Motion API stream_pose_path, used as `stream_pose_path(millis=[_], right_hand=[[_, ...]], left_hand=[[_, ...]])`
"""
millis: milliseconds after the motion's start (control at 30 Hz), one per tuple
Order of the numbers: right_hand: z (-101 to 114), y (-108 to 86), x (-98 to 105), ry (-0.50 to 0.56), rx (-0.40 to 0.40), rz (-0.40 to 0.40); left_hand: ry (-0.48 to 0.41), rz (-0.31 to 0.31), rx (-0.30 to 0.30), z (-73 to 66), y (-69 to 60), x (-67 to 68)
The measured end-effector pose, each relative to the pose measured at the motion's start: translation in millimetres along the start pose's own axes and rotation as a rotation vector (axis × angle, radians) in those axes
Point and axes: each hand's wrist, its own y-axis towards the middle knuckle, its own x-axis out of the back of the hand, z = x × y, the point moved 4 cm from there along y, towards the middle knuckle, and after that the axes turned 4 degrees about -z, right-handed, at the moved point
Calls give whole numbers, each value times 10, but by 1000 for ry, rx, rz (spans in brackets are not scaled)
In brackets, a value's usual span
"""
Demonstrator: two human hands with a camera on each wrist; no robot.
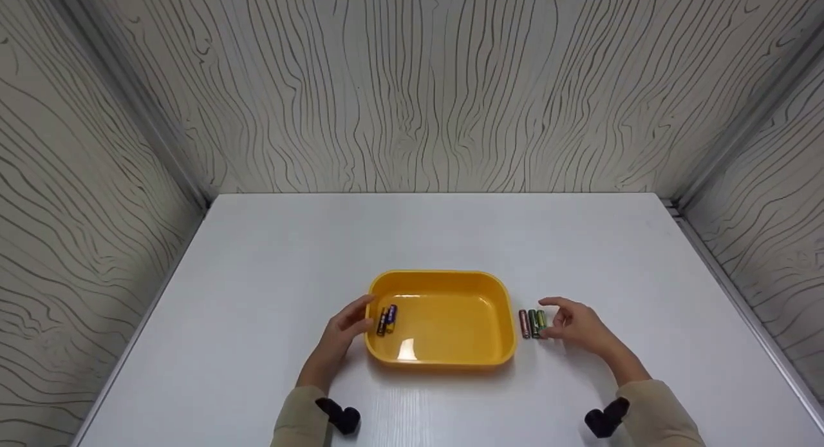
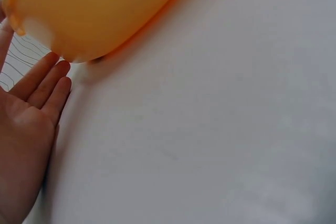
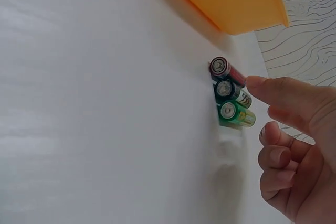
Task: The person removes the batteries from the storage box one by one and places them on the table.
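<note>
A yellow tray (image 1: 444, 355) sits on the white table, with a dark battery (image 1: 382, 322) and a purple-and-yellow battery (image 1: 391, 319) lying at its left end. My left hand (image 1: 341, 331) touches the tray's left rim; in the left wrist view its visible fingers (image 2: 50, 85) are fairly straight beside the tray's outer wall. Right of the tray, a red battery (image 3: 228, 72), a dark green battery (image 3: 233, 93) and a light green battery (image 3: 238, 114) lie side by side. Around the light green one, my right hand (image 1: 576, 324) holds thumb and index finger apart, its other fingers bent.
The white table (image 1: 290, 254) spreads out on all sides of the tray. Wood-grain patterned panels (image 1: 412, 99) stand behind it and at both sides. Each wrist carries a small black camera, seen on the left (image 1: 341, 416) and on the right (image 1: 606, 418).
</note>
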Motion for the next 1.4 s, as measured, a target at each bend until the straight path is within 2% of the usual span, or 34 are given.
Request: stream_pose_path(millis=[300, 567, 700, 900, 1133, 1400], right_hand=[[246, 5, 21, -17, 42, -26], [484, 32, -15, 16, 101, 8], [583, 50, -59, 44, 119, 33], [747, 62, -125, 84, 183, 56], [887, 110, -244, 90, 171, 78], [1029, 156, -424, 83, 218, 91]], left_hand=[[4, 8, -4, 4, -7, 6], [-12, 11, 11, 15, -9, 6], [-29, 18, -4, 22, 4, 5], [-52, 21, 25, 32, 9, 13], [-45, 11, 37, 25, -5, 15], [-29, 17, 16, 9, -10, 7]])
